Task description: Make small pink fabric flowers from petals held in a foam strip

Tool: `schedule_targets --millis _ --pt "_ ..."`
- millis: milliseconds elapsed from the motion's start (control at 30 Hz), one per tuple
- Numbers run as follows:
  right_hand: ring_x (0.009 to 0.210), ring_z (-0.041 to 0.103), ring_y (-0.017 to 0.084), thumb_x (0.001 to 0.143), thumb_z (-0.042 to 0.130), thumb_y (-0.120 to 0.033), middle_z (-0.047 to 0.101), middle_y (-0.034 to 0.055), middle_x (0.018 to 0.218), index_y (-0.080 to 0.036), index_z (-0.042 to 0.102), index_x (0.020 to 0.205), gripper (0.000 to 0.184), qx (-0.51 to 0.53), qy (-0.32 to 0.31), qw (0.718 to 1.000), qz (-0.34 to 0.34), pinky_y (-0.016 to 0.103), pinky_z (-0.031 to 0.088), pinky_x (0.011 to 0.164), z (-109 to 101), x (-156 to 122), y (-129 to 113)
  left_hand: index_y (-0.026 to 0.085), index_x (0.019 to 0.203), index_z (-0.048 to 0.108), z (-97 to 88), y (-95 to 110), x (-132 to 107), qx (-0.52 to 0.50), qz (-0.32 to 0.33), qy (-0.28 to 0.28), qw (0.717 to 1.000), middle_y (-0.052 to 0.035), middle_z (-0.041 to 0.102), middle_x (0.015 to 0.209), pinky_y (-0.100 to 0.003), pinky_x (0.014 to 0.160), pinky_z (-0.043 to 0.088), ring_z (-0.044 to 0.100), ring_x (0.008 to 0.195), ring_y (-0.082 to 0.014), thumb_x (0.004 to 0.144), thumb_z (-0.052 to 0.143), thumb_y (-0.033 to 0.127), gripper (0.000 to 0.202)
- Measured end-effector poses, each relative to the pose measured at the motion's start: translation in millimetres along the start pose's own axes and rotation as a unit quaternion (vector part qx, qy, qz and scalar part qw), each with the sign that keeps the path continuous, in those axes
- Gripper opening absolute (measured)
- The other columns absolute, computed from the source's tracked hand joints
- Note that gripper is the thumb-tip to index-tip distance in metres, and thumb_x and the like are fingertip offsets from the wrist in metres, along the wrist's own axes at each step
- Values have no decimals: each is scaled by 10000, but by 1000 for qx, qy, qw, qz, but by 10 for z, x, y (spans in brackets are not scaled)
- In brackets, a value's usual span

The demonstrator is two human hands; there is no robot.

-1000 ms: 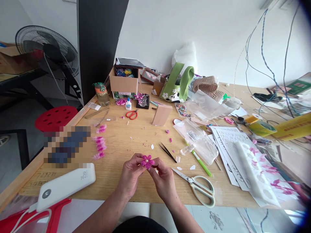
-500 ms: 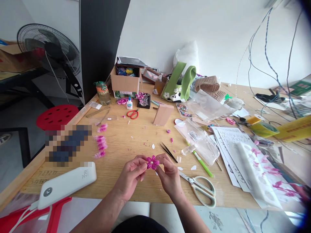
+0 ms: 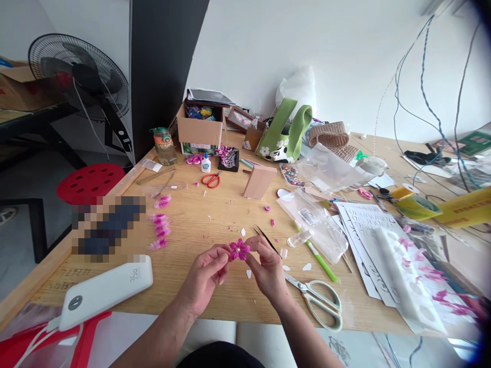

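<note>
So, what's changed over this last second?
The flower moved slightly right and a little away from the person, along with the left hand and right hand. The right hand now hides the tips of the scissors. Nothing was taken up or let go: both hands keep hold of the flower. Scissors, tweezers and glue stayed put; the view itself shifted slightly.
</note>
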State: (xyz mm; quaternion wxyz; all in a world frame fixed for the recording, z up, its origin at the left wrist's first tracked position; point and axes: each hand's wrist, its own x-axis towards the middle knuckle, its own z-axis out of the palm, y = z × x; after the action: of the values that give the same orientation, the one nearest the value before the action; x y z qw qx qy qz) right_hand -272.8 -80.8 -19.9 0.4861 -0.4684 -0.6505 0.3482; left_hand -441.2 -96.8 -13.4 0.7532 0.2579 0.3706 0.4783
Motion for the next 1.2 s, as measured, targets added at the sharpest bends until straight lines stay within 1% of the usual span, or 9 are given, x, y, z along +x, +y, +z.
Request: schedule_targets --millis 100,167,233,367,467,567,833,1033,1200 --pt "807 564 177 858 632 -185 607 29 820 -216 655 774 93 -70 -1 997 -39 295 436 739 -12 332 92 137 787 689 -51 19 31 -7 19 29 999 -44 545 908 -193 487 298 417 611 -55 743 747 385 258" --pt "742 575 160 863 598 -167 614 31 803 -203 657 766 120 -123 -23 989 -73 267 447 670 17 609 210 131 780 683 -86 30 52 -6 28 41 999 -51 555 942 -191 486 295 410 601 -47 741 750 372 253" --pt "694 586 147 857 601 -159 629 31 794 -194 678 782 113 -142 -45 985 -83 252 452 634 79 890 351 125 765 679 -121 28 70 -3 29 46 999 -50 556 928 -189 484 288 400 590 -41 734 756 368 257" --pt "726 612 153 830 626 -99 653 42 811 -186 718 795 131 -180 -87 974 -110 258 462 688 257 1362 605 127 757 685 -189 -27 96 6 17 46 999 -41 544 921 -185 492 277 391 575 -30 716 770 378 269" --pt "771 611 169 824 641 -79 662 53 818 -187 739 806 147 -214 -114 961 -131 273 455 731 374 1606 739 127 737 683 -234 -77 106 9 8 39 999 -41 530 974 -187 506 284 396 581 -24 706 776 374 265" --pt "814 607 182 818 645 -63 665 54 826 -198 750 822 171 -246 -138 948 -145 273 448 738 431 1778 847 135 740 683 -268 -99 106 3 3 26 1000 -38 525 968 -193 511 285 395 577 -27 713 771 372 254" --pt "818 596 182 804 631 -30 681 62 835 -195 758 799 208 -294 -179 923 -172 276 447 759 432 2081 1081 141 757 691 -299 -81 91 -1 -3 1 1000 -38 513 970 -210 526 276 398 575 -31 720 763 383 255" --pt "807 595 175 794 610 -23 696 55 853 -205 766 820 242 -294 -168 924 -178 284 463 784 483 2199 1251 148 750 684 -290 -76 92 9 -6 -6 1000 -32 510 959 -219 528 262 393 568 -29 736 751 382 244" --pt "830 599 187 757 586 1 702 52 854 -204 770 795 278 -287 -154 930 -171 302 464 827 502 2284 1342 147 744 687 -289 -73 100 13 -9 -5 1000 -35 507 960 -227 531 258 396 571 -32 726 758 394 258"
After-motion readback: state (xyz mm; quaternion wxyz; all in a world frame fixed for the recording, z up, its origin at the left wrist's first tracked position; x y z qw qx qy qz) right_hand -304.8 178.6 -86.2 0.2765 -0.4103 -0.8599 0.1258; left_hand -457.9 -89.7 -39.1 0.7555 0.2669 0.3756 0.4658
